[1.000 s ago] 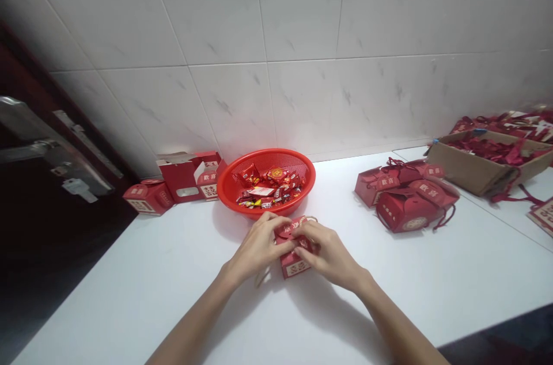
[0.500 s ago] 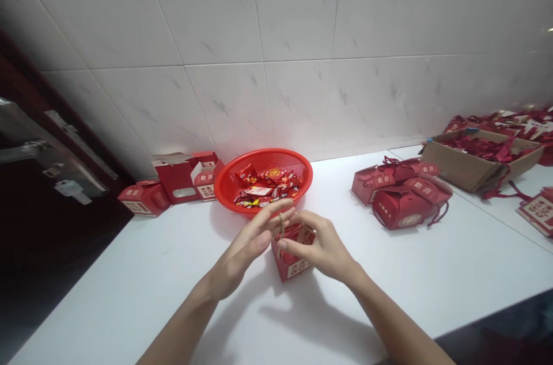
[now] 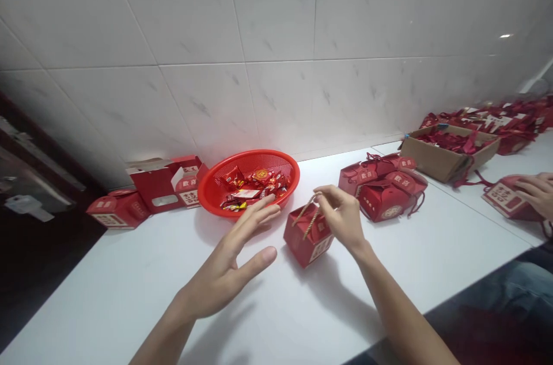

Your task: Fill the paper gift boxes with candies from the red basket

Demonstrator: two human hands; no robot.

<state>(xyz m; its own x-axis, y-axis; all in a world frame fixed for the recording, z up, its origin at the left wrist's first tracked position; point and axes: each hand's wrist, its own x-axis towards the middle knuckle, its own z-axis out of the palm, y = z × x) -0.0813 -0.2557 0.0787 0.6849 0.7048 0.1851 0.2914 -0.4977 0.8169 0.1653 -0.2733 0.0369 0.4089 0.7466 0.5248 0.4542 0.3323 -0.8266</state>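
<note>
Head view: bare hands at work over a white tabletop (image 3: 151,278), pale marbled tile wall (image 3: 280,100) behind.
Right hand: this hand (image 3: 344,220) has thumb and fingers pinched closed on the top of a tan twisted-rope handle (image 3: 311,225).
Left hand: this hand (image 3: 220,276) is open, fingers spread, holding nothing; hovers left of the box in work, apart from it, fingertips just in front of the colander.
Box in work: small red cardboard gift box (image 3: 301,245) with pale printed panel, at mid-table, right of and nearer than the colander; rope strands rise from its top to the right hand. Cannot tell whether its base touches the table.
Colander: round bright-red plastic mesh bowl (image 3: 206,195) near the wall, holding shiny red-wrapped sweets (image 3: 276,182), some yellow.
Left boxes: closed red cardboard box (image 3: 132,208) beside a taller open red carton (image 3: 149,185) with a pale window.
Right boxes: cluster of red cardboard boxes with dark-red cords (image 3: 382,204).
Brown carton: open-topped brown cardboard tray (image 3: 425,159) behind the cluster, filled with dark-red ribbon (image 3: 451,140); red pile (image 3: 488,121) beyond.
Far right: co-worker's hand (image 3: 540,193) on another red box (image 3: 501,199) with pale label.
</note>
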